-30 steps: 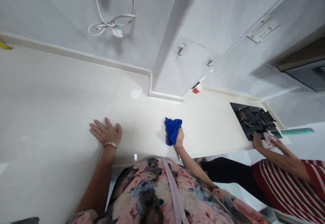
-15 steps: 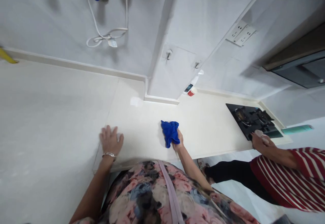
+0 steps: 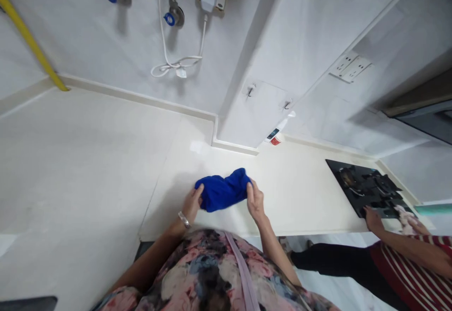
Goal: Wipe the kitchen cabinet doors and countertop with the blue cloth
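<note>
Blue cloth [image 3: 222,189] spans the gap between the person's two hands, twisted and bunched, over the cream stone countertop [image 3: 106,160]; whether it touches the surface is hard to tell. The left hand [image 3: 192,203], with a silver bracelet [image 3: 184,219] at the wrist, grips one end of the cloth, and the right hand [image 3: 254,201] pinches the other end. The hands are apart, with the cloth between them, close to the counter's front edge and just above the floral top [image 3: 208,273] with its lilac strap [image 3: 240,268].

Farther along the counter sits a black glass gas hob [image 3: 367,188]. A co-worker's hand [image 3: 373,220] rests at its near edge, and their other hand is beside a pale crumpled rag [image 3: 406,219]. A red-and-white striped sleeve [image 3: 416,250] shows at the frame's edge. On the wall above are a white power socket [image 3: 350,66], a looped white cord [image 3: 169,68] and a yellow pipe [image 3: 30,33], and a small spray bottle [image 3: 278,130] stands in the counter's corner
</note>
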Motion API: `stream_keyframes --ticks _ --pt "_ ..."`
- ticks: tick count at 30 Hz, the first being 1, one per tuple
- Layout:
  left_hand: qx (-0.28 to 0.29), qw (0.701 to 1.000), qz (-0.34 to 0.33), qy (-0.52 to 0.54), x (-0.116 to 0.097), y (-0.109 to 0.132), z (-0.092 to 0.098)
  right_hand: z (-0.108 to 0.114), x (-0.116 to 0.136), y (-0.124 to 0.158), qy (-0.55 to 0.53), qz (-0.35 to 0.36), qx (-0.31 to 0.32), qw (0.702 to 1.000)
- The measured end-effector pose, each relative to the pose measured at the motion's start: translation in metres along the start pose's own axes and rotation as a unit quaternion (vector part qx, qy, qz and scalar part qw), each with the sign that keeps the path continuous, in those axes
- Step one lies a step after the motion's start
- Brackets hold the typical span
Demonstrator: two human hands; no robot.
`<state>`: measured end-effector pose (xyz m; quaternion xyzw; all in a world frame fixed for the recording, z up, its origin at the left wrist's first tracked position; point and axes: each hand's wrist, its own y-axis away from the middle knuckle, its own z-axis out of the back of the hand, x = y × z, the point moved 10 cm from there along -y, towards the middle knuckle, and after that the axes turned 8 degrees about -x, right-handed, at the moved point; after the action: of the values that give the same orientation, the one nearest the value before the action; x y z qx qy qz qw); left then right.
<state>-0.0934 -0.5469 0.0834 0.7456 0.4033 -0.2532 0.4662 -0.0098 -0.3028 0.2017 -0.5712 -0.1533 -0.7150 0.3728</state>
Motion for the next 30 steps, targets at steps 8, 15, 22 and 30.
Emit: stream_keyframes --ticks 8,15,22,30 --pt "-0.087 0.953 -0.236 -0.168 -0.111 0.006 0.036 0.078 -0.023 -0.015 -0.081 -0.086 -0.185 0.976" --pt "-0.090 0.894 -0.301 -0.319 -0.145 0.005 0.013 0.086 -0.012 -0.039 -0.214 -0.111 -0.299 0.923" --pt "-0.130 0.892 -0.376 -0.214 -0.205 -0.004 -0.007 0.083 0.028 -0.073 -0.235 -0.052 -0.321 0.916" --pt "-0.073 0.693 -0.232 -0.679 -0.153 -0.037 0.023 0.038 -0.079 -0.027 -0.148 -0.199 -0.202 0.947"
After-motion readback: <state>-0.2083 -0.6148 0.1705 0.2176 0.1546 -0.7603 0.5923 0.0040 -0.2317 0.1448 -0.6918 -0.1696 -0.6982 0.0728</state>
